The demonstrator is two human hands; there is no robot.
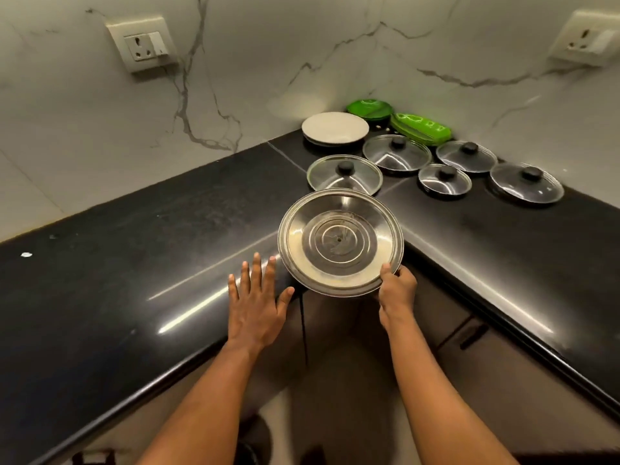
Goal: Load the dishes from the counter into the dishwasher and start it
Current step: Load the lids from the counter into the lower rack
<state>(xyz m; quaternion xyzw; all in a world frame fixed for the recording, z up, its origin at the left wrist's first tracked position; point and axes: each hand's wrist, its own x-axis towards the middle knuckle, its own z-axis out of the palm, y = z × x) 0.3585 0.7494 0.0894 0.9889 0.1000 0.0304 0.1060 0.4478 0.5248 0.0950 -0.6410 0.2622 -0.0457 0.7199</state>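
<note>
While the right hand (397, 290) pinched the near rim of the steel dish (340, 241) — thumb on top, fingers curled under — the dish hung off the counter (134, 263), tilted toward the camera over the inside corner. This looked like a one-hand carry grip for taking it to the dishwasher, which was not in view. The left hand (256, 307) was spread, fingers straight, holding nothing, just beside the dish's left rim at the counter edge; contact with the counter could not be told. It was probably placed to steady the dish.

Beyond the dish, five glass lids with black knobs lay on the counter, the nearest lid (344, 174) just past the far rim. In the back corner sat white plates (334, 128), green plates (369, 109) and a green tray (421, 128). Two wall sockets (142, 45) were mounted on the marble.

Nothing blocked the dish's way back — the lids would only hinder a reach for the plates behind. Most of the load was not yet moved.
</note>
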